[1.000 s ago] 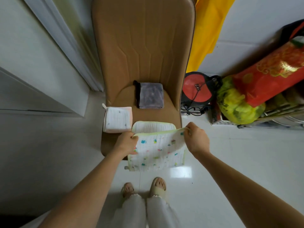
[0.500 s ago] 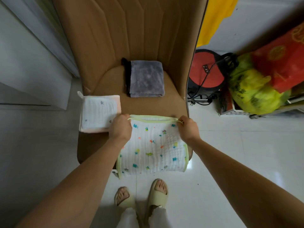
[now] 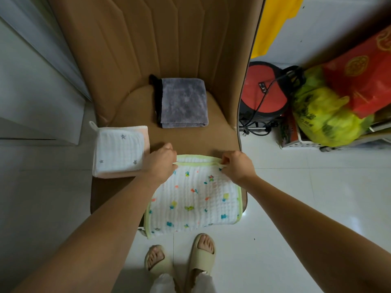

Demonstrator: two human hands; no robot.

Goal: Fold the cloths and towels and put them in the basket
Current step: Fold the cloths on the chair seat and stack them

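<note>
**A:** In the head view, where did you have the printed cloth?

**B:** You had it lying on the front of the chair seat, doubled over, its near edge hanging just past the seat's front lip above your sandalled feet. Your left hand was at its far left corner and your right hand at its far right corner.

**A:** And how were your hands set?

**B:** Your right hand was pinching the green trim between thumb and fingertips. Your left hand was curled over the other corner and looked to be gripping the edge, though its fingertips were hidden from above.

**A:** How much of the job was behind you?

**B:** By my reading, you were about midway. The grey towel lay folded at the back of the seat, and the white star cloth lay folded at the seat's left edge, just beside your left hand. The printed cloth had one fold in it and was wider than the other two, so it probably needed another.

**A:** And the basket?

**B:** You had nothing in it that I could see. A white slatted crate sat under the bags on the floor to your right, but I couldn't tell whether that was the basket. All three pieces were yet to be put away.
</note>
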